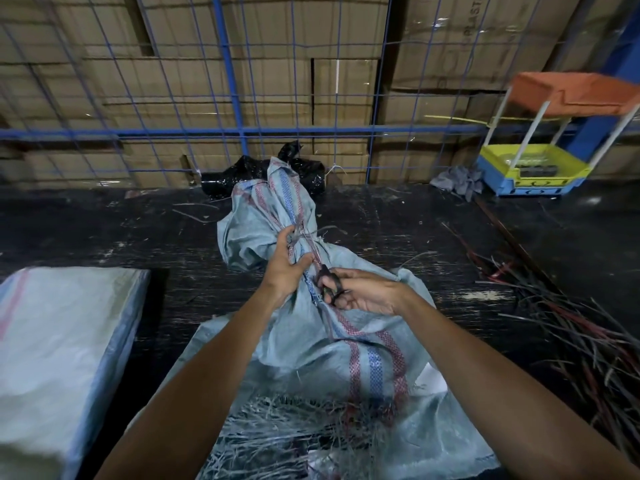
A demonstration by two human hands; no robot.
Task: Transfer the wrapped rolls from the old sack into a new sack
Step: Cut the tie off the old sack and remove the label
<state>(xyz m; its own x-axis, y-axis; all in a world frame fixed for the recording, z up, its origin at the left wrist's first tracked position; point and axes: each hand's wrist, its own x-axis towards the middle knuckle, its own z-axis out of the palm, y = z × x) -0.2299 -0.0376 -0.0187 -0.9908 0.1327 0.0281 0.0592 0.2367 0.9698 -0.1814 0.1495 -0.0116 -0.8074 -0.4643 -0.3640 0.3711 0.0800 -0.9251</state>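
A pale woven sack (pixel 353 327) with red and blue stripes lies on the dark table, its neck gathered and tied with string (pixel 304 237). My left hand (pixel 287 268) pinches the bunched neck just below the tie. In my right hand (pixel 367 292) I hold black scissors (pixel 327 282), blades pointing up along the neck toward the string. The sack's near end is frayed, with loose threads spilling out. A second pale sack (pixel 59 344), filled and block-shaped, sits at the left. No rolls are visible; the fabric hides the contents.
A black plastic bag (pixel 221 178) lies behind the sack against a blue wire fence (pixel 232 98) backed by cardboard cartons. A yellow and blue tray stand (pixel 533 171) with an orange top sits far right. Cut straps (pixel 571 323) pile up at the right.
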